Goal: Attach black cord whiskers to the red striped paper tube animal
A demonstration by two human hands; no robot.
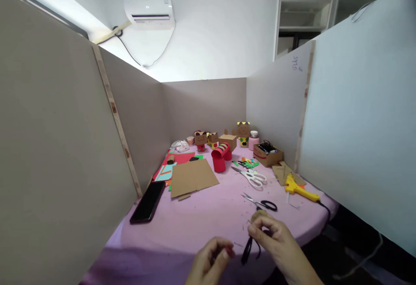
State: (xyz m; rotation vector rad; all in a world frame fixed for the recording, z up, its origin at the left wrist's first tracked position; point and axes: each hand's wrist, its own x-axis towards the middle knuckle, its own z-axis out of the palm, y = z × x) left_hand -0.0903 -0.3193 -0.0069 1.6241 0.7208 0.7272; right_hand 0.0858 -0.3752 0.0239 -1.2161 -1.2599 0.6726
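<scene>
- Nearest to me, lower centre: the left hand (pixel 212 262), its fingers curled narrow about a small red piece (pixel 230 250), which I see only in part.
- Lower right, well apart from the red piece: the right hand (pixel 272 236), its fingers pinched on a black strip (pixel 247 249) that hangs below them. A bit of brown material (pixel 258 215) shows behind; I cannot tell whether it is gripped.
- Just beyond the right hand: black-handled scissors (pixel 268 206), lying on the cloth-covered bench (pixel 195 222) with tips to my left.
- Far left: a dark phone (pixel 148 202), lying flat.
- Right: a yellow glue gun (pixel 300 189), on its side near the bench's edge.
- Middle ground: white-handled scissors (pixel 256 178), blades pointing left; to their left I note a cardboard sheet (pixel 194 176).
- Farther: red tubes (pixel 219 162), in front of a cardboard box (pixel 228 140); to the right, an open carton (pixel 267 158) holding dark items.
- Behind these: cardboard figures (pixel 200 140), standing before a grey partition (pixel 204 103).
- Farthest: a white air conditioner (pixel 149 10), mounted on the wall.
</scene>
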